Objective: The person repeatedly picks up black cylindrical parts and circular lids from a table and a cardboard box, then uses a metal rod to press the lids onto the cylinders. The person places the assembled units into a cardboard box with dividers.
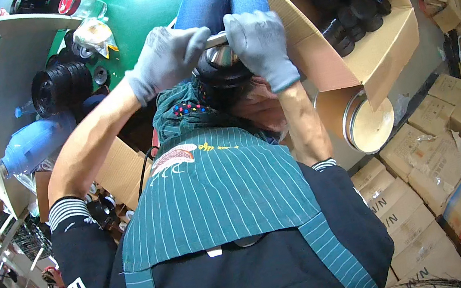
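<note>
Both my hands wear grey work gloves. My left hand [169,53] closes its fingers on one end of a short pale bar [216,40]. My right hand [259,44] is wrapped over the bar's other end. Directly below the bar, close to my lap, is a shiny metal dome-like part [222,56] with a dark round body [221,76] under it. I cannot tell whether the bar is joined to the dome. My gloves hide the bar's ends.
To the right, an open cardboard box [375,62] holds several black round parts [365,7]. A green work surface [140,6] bears a red-lidded clear jar [82,5] and black ring-shaped parts [60,89]. A blue bottle [35,143] lies at left; stacked cartons [429,162] stand at lower right.
</note>
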A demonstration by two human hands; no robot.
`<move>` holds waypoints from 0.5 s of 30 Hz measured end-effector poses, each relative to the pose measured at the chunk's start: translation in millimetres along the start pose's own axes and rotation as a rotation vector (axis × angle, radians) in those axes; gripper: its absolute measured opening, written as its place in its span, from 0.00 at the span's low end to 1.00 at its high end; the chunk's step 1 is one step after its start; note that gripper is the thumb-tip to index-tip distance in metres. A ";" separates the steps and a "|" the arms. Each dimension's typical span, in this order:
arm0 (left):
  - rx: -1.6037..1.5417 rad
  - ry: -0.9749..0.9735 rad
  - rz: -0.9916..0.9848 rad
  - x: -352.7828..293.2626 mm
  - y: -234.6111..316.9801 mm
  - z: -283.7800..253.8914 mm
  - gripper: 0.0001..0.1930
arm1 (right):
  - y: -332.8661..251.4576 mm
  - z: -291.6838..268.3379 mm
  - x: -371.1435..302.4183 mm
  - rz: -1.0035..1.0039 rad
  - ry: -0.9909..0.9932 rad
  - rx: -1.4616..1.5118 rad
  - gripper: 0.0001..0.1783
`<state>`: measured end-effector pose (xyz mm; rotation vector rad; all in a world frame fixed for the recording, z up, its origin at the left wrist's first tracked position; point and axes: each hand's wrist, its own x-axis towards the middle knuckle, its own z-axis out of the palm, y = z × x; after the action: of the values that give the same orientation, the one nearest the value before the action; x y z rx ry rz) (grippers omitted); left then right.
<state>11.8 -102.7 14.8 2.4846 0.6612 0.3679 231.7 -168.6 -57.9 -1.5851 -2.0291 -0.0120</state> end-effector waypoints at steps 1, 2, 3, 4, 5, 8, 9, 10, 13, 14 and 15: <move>-0.087 -0.018 0.015 1.0 -12.5 -0.7 0.09 | -8.4 -9.9 -5.0 0.080 -0.090 -0.045 0.10; -0.173 -0.037 0.031 3.9 -26.0 -3.2 0.09 | -14.5 -16.5 -6.1 0.163 -0.178 -0.092 0.11; -0.090 -0.008 0.144 4.9 -38.0 0.6 0.11 | -20.4 -19.2 -8.5 0.132 -0.087 -0.172 0.15; -0.175 -0.038 0.094 11.4 -47.5 -2.9 0.12 | -33.6 -26.9 -7.7 0.224 -0.125 -0.188 0.18; -0.188 -0.033 0.090 10.4 -59.8 4.2 0.12 | -50.8 -38.6 -7.6 0.316 -0.163 -0.203 0.20; -0.215 0.065 0.155 33.3 -95.3 26.1 0.12 | -66.6 -36.0 -4.5 0.478 -0.113 -0.273 0.32; -0.200 0.078 0.189 43.0 -92.2 27.6 0.12 | -58.7 -34.7 -4.2 0.480 -0.106 -0.267 0.32; -0.193 0.095 0.170 43.9 -85.2 27.1 0.10 | -55.2 -34.9 -2.3 0.479 -0.099 -0.259 0.32; -0.098 0.023 0.179 32.6 -81.9 14.2 0.07 | -51.2 -40.9 -1.0 0.379 -0.092 -0.273 0.28; -0.117 -0.003 0.159 27.7 -80.7 9.2 0.12 | -47.1 -43.7 -0.2 0.318 -0.082 -0.267 0.26; -0.212 -0.006 -0.011 19.5 -70.4 6.1 0.14 | -46.3 -50.7 -0.9 0.338 -0.262 -0.126 0.20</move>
<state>3.9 -43.3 -27.4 2.2794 0.6005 0.4045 211.5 -200.4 -0.5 -2.0859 -1.9523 0.2085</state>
